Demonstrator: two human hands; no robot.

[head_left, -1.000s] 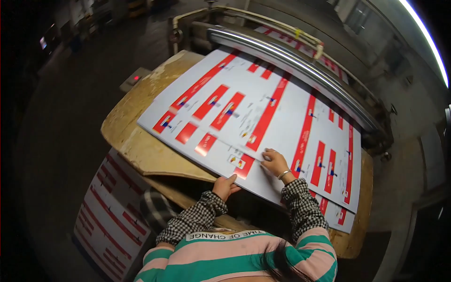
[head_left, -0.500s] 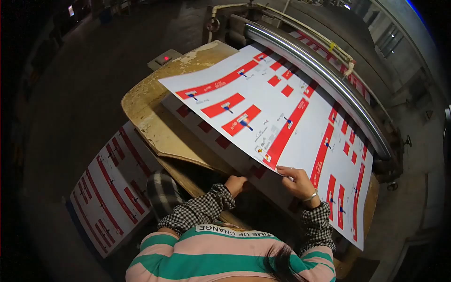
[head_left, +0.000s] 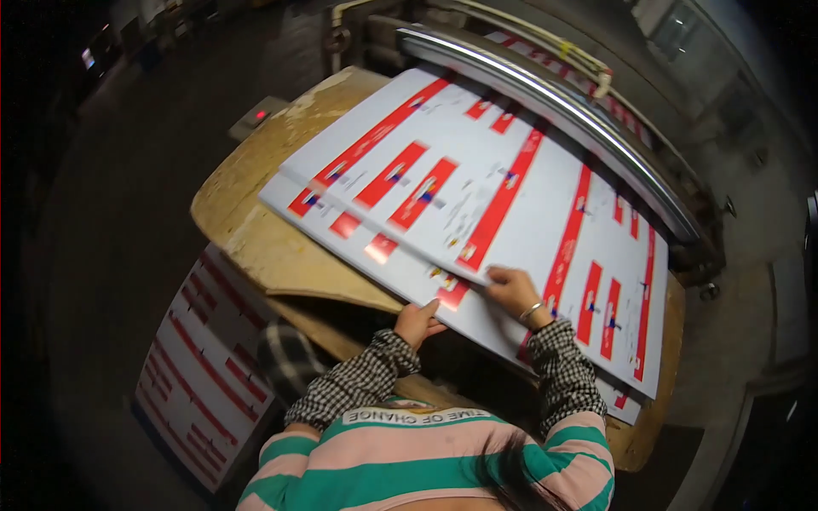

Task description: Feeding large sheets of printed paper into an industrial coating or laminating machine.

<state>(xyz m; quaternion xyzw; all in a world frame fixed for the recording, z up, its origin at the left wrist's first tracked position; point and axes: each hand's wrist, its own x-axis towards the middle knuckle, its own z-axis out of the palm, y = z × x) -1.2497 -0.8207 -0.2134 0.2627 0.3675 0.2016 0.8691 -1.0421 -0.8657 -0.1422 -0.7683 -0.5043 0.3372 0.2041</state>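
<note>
A large white sheet printed with red strips and small blue marks, the upper sheet, slopes down toward me from under the metal roller. My right hand is closed on its near edge, the thumb side against the paper. Beneath it lies a similar lower sheet, its near border showing past the upper one. At that lower edge my left hand is closed, thumb on top and fingers underneath. Most of the lower sheet is covered.
Both sheets rest over a worn wooden board. Behind them stands a machine with a shiny roller and a pale pipe. A switch box with a red light sits at the board's far left. Similar printed sheets lie low at the left.
The upper sheet's near edge has come down and lies flatter over the lower sheet. The lower sheet now shows past it, and my left hand has risen to its edge.
</note>
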